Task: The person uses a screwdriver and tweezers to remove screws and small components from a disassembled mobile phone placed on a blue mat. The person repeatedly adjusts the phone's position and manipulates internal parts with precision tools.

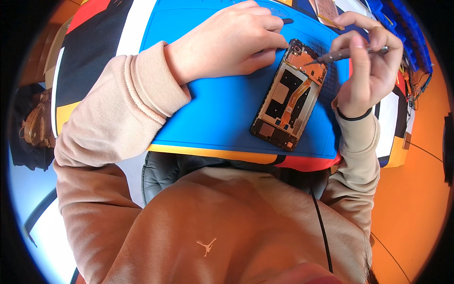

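Observation:
An opened smartphone [283,97], its back cover off, lies tilted on a blue work mat [213,113]. Copper-coloured board covering shows at its far end, and an orange flex cable [295,102] runs down over its middle. My left hand [236,40] is closed, its fingers curled, with a fingertip against the phone's far left corner. Between the fingers of my right hand [366,61] is a slim grey precision screwdriver [333,56]. Its thin tip points down at the copper-coloured area; whether it touches a screw I cannot tell.
A dark, slim tool [287,21] lies beyond my left hand. Farther right are a flat copper-coloured piece [325,8] and blue bins [402,28] at the table's edge. The mat's gridded part [333,71] lies beside the phone. A bag [38,123] is at far left.

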`<state>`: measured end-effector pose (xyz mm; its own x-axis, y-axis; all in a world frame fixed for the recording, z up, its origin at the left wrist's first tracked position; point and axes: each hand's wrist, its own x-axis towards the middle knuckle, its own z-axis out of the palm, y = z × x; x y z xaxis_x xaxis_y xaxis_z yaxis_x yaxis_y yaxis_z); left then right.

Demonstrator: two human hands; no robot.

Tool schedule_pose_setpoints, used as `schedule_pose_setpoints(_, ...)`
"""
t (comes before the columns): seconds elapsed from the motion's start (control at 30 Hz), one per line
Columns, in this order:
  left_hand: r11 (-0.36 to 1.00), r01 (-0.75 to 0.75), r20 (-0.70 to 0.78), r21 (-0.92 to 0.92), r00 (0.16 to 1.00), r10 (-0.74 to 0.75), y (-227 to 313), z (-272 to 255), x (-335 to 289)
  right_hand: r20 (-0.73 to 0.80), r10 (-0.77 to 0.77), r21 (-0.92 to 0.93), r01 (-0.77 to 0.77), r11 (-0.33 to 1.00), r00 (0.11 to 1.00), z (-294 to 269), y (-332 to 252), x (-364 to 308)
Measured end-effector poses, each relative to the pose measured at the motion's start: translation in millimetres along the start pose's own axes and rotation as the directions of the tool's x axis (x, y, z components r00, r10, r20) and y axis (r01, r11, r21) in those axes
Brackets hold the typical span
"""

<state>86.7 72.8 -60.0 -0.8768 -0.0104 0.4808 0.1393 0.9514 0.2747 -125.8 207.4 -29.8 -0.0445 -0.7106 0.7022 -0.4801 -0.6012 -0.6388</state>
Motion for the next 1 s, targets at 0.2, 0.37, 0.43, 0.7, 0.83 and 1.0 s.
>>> schedule_pose_setpoints(0.2, 1.000, -0.005, 0.010, -0.008, 1.000, 0.005, 0, 0, 2, -0.080, 0.217, -0.025, -0.220, 0.975, 0.973, -22, 2, 21)
schedule_pose_setpoints(0.37, 0.999, 0.023, 0.022, 0.043, 0.999, -0.024, 4, -1, 1, 0.376, 0.531, -0.442, -0.357, 0.823, 0.759, -27, -7, 25)
schedule_pose_setpoints(0.43, 1.000, 0.010, 0.002, 0.009, 1.000, -0.010, 3, -1, 2, 0.427, 0.598, -0.661, -0.218, 0.718, 0.679, -23, -13, 20)
schedule_pose_setpoints(0.7, 1.000, 0.019, -0.004, -0.018, 1.000, -0.019, 1, 0, 0, 0.445, 0.413, -0.597, -0.080, 0.798, 0.795, -6, -13, 10)
schedule_pose_setpoints(0.83, 0.999, 0.020, 0.000, -0.024, 1.000, -0.020, 1, -1, 1, 0.436, 0.414, -0.586, -0.097, 0.805, 0.799, -4, -13, 8)
schedule_pose_setpoints(1.0, 1.000, 0.020, -0.007, -0.020, 1.000, -0.020, 1, 0, 1, 0.459, 0.385, -0.579, -0.059, 0.813, 0.801, -2, -15, 7)
